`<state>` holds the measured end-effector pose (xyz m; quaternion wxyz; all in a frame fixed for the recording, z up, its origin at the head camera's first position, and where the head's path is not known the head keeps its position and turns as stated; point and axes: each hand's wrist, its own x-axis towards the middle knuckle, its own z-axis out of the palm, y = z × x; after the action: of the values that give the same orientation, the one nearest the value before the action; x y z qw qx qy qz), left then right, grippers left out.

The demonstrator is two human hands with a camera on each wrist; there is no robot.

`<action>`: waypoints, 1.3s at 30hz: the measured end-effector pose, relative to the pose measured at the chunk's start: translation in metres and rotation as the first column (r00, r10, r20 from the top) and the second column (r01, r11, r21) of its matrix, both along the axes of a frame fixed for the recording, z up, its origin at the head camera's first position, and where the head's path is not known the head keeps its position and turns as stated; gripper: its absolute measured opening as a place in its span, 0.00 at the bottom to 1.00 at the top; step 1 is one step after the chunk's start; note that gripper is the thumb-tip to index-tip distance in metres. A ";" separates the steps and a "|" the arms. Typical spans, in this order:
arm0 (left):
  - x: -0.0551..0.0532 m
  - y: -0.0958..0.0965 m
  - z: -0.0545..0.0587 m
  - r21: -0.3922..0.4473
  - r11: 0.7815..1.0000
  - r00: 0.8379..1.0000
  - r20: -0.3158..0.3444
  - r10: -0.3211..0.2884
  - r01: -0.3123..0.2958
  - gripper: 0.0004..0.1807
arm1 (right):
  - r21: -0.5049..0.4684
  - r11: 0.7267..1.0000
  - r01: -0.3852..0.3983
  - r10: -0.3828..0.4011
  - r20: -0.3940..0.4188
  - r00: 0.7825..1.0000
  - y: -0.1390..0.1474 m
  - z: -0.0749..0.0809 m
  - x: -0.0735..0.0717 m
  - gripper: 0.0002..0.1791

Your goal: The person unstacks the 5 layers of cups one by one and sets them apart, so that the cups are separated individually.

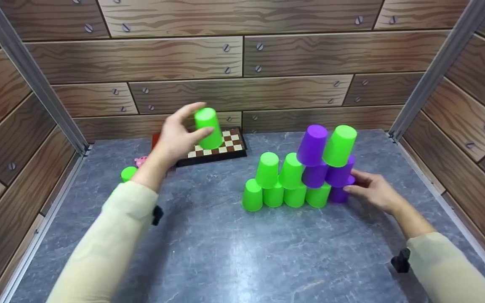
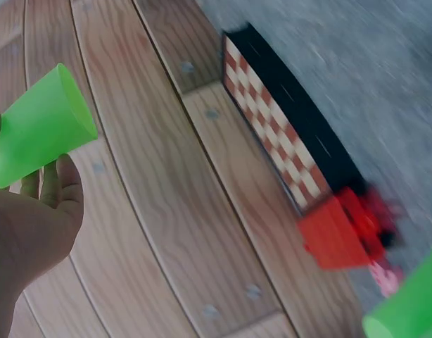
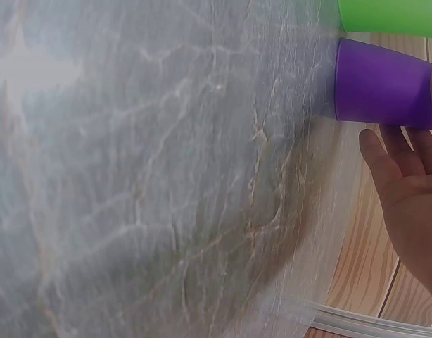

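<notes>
Stack (image 1: 291,172) left of right hand (image 1: 376,194) gripping purple cup (image 1: 338,195); left hand (image 1: 178,135) pinching green cup (image 1: 207,122); likely mid-build, next calling for gentle placement.

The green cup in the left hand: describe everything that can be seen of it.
The green cup is plain, bright and smooth, apparently plastic, tapering from a wide rim to a narrower closed base. It is upside down, base up and slightly tilted, raised off the grey table. In the head view it overlaps the checkered board behind it. The left hand grips its side; nothing else is seen touching it.
</notes>
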<state>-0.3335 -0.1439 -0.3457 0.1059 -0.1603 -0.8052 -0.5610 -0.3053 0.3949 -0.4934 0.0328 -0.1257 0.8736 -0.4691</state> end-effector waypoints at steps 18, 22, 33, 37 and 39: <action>0.014 -0.080 -0.067 -0.002 0.992 0.972 0.199 0.123 -0.125 0.36 | -0.006 1.000 -0.006 0.006 -0.016 1.000 0.000 0.000 0.000 0.37; 0.017 -0.089 -0.083 -0.016 0.989 0.967 0.209 0.145 -0.145 0.36 | 0.000 1.000 -0.005 0.005 -0.013 1.000 0.000 0.000 0.000 0.37; 0.026 -0.102 -0.107 -0.074 0.983 0.950 0.254 0.180 -0.167 0.36 | -0.006 1.000 0.003 -0.003 -0.015 1.000 -0.001 -0.001 0.000 0.36; 0.028 -0.103 -0.111 -0.088 0.982 0.950 0.253 0.184 -0.167 0.36 | -0.035 0.999 -0.007 0.006 -0.015 1.000 -0.001 -0.001 0.000 0.36; 0.027 -0.104 -0.113 -0.084 0.981 0.948 0.255 0.189 -0.173 0.36 | -0.042 0.999 -0.012 0.011 -0.018 1.000 0.000 -0.003 -0.001 0.36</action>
<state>-0.3061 -0.2477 -0.4586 0.0445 -0.0135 -0.8401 -0.5405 -0.3059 0.3950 -0.4960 0.0250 -0.1356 0.8629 -0.4862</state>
